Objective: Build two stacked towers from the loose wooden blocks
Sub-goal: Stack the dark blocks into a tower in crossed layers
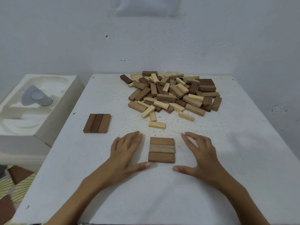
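Three brown blocks lie side by side as a flat square layer [161, 149] near the table's front middle, their long sides running left to right. My left hand [125, 152] rests open just left of this layer, its thumb tip near the front left corner. My right hand [198, 153] rests open just right of it, not touching. A second flat layer of three dark blocks [97, 123] lies at the left, long sides pointing away from me. A big heap of loose light and dark blocks [173, 93] sits at the back of the table.
A single pale block [157, 124] lies between the heap and the near layer. The white table [162, 192] ends at a wall behind the heap. A white moulded tray [48, 101] holding a grey device [36, 95] stands left of the table.
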